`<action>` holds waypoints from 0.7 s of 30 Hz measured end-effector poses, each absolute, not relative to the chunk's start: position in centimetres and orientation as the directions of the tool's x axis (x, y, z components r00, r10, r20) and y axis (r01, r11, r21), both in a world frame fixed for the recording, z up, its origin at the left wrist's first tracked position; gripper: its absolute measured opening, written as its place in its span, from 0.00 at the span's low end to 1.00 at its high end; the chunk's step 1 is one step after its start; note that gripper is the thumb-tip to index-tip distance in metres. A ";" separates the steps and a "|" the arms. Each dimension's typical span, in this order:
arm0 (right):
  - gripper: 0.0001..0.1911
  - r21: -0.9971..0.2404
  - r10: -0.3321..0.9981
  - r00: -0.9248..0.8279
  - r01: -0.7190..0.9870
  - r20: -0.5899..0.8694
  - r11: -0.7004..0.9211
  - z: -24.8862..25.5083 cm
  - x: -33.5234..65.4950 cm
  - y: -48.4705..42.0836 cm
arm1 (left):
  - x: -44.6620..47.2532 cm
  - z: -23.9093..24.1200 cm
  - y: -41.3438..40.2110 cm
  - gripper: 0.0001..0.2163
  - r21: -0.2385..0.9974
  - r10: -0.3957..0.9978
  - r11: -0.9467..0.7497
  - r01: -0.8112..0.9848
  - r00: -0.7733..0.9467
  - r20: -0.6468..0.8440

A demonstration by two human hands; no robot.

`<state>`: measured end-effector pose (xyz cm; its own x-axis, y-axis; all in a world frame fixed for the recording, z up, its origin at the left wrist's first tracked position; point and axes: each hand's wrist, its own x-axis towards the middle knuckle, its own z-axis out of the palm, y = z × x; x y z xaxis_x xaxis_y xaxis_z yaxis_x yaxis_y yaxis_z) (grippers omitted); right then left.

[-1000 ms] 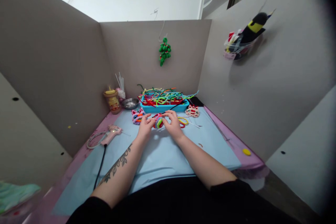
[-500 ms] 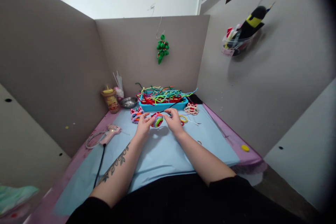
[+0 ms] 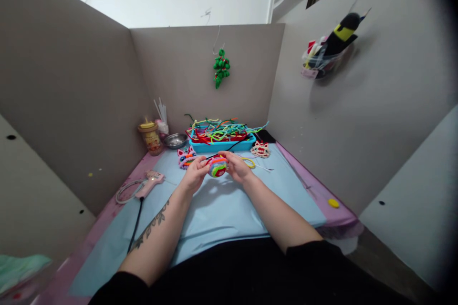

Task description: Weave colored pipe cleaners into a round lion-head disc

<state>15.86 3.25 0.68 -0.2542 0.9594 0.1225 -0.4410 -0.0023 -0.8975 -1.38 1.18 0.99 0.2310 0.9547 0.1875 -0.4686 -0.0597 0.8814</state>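
A small round craft piece wound from many-coloured pipe cleaners is held between both hands above the light blue mat. My left hand pinches its left side with fingers closed. On the right side, my right hand grips it, fingers curled round it. A black pipe cleaner runs from the piece back toward the blue tray full of loose coloured pipe cleaners.
Two finished pipe-cleaner faces lie by the tray, one pink, one white and red. A pink glue gun with a black cord lies left. A jar and metal bowl stand at the back left. Grey partition walls enclose the desk.
Both hands have lifted the coloured piece off the mat and drawn it slightly toward me, turning it between the fingers.
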 end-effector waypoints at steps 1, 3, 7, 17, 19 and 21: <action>0.18 -0.895 0.953 -0.269 -0.446 0.140 0.005 0.8 15.9 3.2 | -1.4 1.0 1.1 0.25 0.879 0.954 -0.056 -0.474 0.235 0.188; 0.18 -0.892 0.941 -0.294 -0.451 0.170 0.020 1.0 16.0 3.1 | -1.4 1.1 1.1 0.25 0.881 0.956 -0.051 -0.471 0.231 0.179; 0.18 -0.886 0.925 -0.338 -0.463 0.174 -0.002 1.4 16.2 2.7 | -1.6 1.3 1.1 0.25 0.900 0.959 -0.021 -0.436 0.244 0.140; 0.22 -0.860 0.904 -0.360 -0.509 0.231 0.017 1.7 16.6 2.2 | -1.6 1.5 1.0 0.22 0.895 0.967 0.027 -0.445 0.240 0.090; 0.23 -0.857 0.909 -0.332 -0.512 0.253 0.052 1.7 16.7 2.4 | -1.6 1.5 1.0 0.20 0.900 0.960 0.036 -0.435 0.265 0.090; 0.23 -0.856 0.910 -0.315 -0.511 0.271 0.078 1.5 16.8 2.6 | -1.6 1.6 1.0 0.19 0.897 0.952 0.036 -0.440 0.289 0.104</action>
<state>16.82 2.56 1.52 -0.3145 0.9099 0.2706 -0.5111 0.0779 -0.8560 -1.61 1.04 1.57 0.2893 0.9515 0.1042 -0.4402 0.0356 0.8972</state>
